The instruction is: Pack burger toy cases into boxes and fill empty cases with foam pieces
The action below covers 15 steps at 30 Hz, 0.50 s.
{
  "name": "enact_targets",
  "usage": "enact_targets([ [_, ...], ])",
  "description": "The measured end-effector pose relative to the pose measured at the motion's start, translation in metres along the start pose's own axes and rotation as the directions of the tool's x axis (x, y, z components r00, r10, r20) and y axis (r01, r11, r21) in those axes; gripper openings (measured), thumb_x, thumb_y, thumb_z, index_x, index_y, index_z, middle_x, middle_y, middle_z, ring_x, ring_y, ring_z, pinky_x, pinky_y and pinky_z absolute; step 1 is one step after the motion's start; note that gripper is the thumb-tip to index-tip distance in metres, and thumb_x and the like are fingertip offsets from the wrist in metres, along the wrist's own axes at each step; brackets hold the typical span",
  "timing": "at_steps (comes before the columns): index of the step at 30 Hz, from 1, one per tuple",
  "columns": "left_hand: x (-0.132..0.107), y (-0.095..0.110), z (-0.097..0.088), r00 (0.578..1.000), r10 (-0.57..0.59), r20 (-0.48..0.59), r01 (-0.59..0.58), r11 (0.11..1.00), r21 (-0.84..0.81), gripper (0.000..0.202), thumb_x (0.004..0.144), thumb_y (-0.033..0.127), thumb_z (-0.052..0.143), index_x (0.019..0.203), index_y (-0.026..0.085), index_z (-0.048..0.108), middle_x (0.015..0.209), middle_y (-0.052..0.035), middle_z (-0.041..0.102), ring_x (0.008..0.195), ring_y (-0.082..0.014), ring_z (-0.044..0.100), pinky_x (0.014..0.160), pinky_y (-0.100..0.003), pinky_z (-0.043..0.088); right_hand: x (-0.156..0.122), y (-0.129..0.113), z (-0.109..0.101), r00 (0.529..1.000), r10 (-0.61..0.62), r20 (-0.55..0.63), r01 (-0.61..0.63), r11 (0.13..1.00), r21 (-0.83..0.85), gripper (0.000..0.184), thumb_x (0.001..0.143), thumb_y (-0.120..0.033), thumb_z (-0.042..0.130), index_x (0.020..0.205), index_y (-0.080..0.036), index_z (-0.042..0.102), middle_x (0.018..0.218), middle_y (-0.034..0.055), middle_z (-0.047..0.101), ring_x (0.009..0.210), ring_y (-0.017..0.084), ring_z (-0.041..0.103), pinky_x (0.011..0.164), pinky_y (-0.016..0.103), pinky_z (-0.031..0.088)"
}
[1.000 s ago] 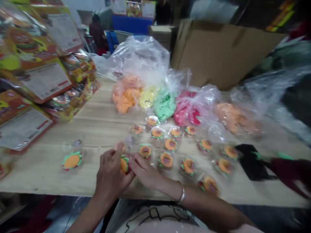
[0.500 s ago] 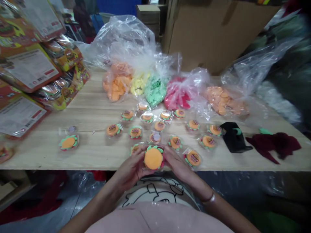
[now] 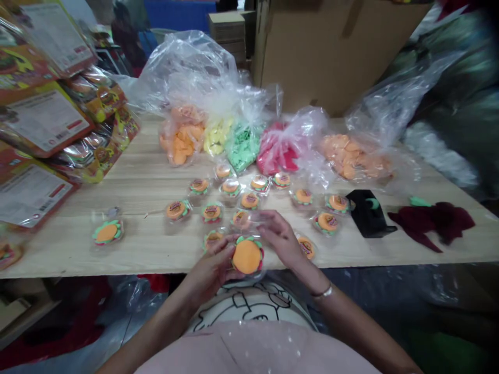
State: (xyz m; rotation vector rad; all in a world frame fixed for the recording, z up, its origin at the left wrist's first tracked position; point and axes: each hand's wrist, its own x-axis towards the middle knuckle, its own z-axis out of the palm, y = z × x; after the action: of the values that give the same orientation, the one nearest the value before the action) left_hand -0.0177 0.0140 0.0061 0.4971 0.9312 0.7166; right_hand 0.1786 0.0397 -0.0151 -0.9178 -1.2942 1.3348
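Note:
My left hand [image 3: 216,265] is closed around the side of a toy burger [image 3: 247,255] with a plain orange bun, green lettuce and red edges, in a clear plastic case at the table's front edge. My right hand [image 3: 278,239] is up beside it, its fingertips at the edge of what looks like the case's raised clear lid [image 3: 253,218]. Around them lie several packed toy burgers, one [image 3: 212,212] behind my left hand and another [image 3: 306,246] partly hidden by my right wrist. Farther left, a plain burger [image 3: 106,234] sits in a case with a round pale disc above.
Clear bags of orange [image 3: 181,140], yellow [image 3: 218,136], green [image 3: 244,145], red [image 3: 277,153] and peach pieces [image 3: 351,156] line the back. A black tape dispenser [image 3: 366,213] and a maroon cloth [image 3: 434,223] lie right. Carded packs [image 3: 47,119] are stacked left.
My right hand has come off the burger's right side and moved up and right to the clear lid. One packed burger is now hidden behind it. The left hand still holds the burger.

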Motion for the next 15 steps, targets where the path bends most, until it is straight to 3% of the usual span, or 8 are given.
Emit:
enact_targets([
  [2,-0.001,0.007,-0.002,1.000,0.000,0.012,0.001,0.998,-0.070,0.036,0.081,0.027,0.070,0.113,0.018,0.059,0.099,-0.0068,0.068,0.075,-0.0178,0.068,0.058,-0.027,0.059,-0.011,-0.013,-0.001,0.968,-0.142,0.208,0.182,0.965,-0.189,0.033,0.086,-0.024,0.059,0.118,-0.030,0.060,0.135,0.0046,0.054,0.128,0.025,0.046,0.108,0.044,0.037],
  [4,-0.001,0.013,-0.006,0.998,-0.010,0.056,0.019,0.986,-0.164,0.036,0.082,0.036,0.068,0.111,0.017,0.061,0.099,-0.0080,0.068,0.079,-0.0204,0.068,0.061,-0.032,0.060,-0.023,-0.022,-0.002,0.912,-0.164,0.377,0.288,0.910,-0.299,0.047,0.083,-0.019,0.058,0.129,-0.031,0.054,0.148,0.0046,0.041,0.137,0.027,0.036,0.113,0.048,0.029],
  [7,-0.002,0.013,-0.008,0.997,0.005,0.081,0.009,0.983,-0.182,0.041,0.081,0.044,0.068,0.112,0.017,0.061,0.107,-0.0102,0.068,0.087,-0.0233,0.068,0.066,-0.033,0.059,-0.033,-0.021,-0.001,0.888,-0.131,0.441,0.276,0.918,-0.284,0.046,0.084,-0.025,0.058,0.129,-0.031,0.055,0.152,0.0042,0.035,0.140,0.029,0.030,0.115,0.050,0.025],
  [9,-0.002,0.007,-0.006,0.998,0.062,0.030,-0.059,0.992,-0.111,0.040,0.077,0.034,0.074,0.112,0.019,0.061,0.109,-0.0082,0.068,0.085,-0.0204,0.067,0.068,-0.030,0.056,-0.034,-0.011,0.003,0.952,-0.092,0.292,0.167,0.955,-0.244,0.035,0.087,-0.032,0.057,0.122,-0.029,0.059,0.148,0.0051,0.040,0.137,0.028,0.035,0.112,0.046,0.029],
  [11,-0.004,-0.004,-0.003,0.993,0.114,-0.023,-0.115,0.992,-0.060,0.042,0.075,0.027,0.077,0.113,0.022,0.060,0.110,-0.0058,0.067,0.084,-0.0176,0.066,0.071,-0.028,0.054,-0.033,0.001,0.010,1.000,0.010,-0.018,-0.013,0.983,-0.183,0.029,0.089,-0.037,0.057,0.116,-0.026,0.059,0.130,0.0068,0.054,0.121,0.024,0.050,0.100,0.039,0.042],
  [13,-0.009,-0.015,-0.004,0.994,0.102,-0.026,-0.103,0.994,-0.032,0.042,0.076,0.031,0.075,0.114,0.024,0.059,0.111,-0.0048,0.067,0.087,-0.0175,0.065,0.076,-0.029,0.052,-0.035,0.014,0.015,0.962,0.169,-0.213,-0.192,0.977,-0.094,0.024,0.088,-0.042,0.058,0.102,-0.022,0.060,0.097,0.0036,0.062,0.089,0.018,0.059,0.077,0.030,0.048],
  [15,-0.014,-0.023,-0.008,0.998,0.058,0.004,-0.058,0.998,0.029,0.038,0.078,0.035,0.073,0.112,0.023,0.061,0.108,-0.0044,0.067,0.091,-0.0182,0.064,0.080,-0.030,0.050,-0.040,0.022,0.018,0.934,0.310,-0.179,-0.322,0.946,-0.043,0.028,0.085,-0.046,0.061,0.082,-0.019,0.058,0.072,-0.0015,0.055,0.064,0.013,0.052,0.059,0.025,0.043],
])
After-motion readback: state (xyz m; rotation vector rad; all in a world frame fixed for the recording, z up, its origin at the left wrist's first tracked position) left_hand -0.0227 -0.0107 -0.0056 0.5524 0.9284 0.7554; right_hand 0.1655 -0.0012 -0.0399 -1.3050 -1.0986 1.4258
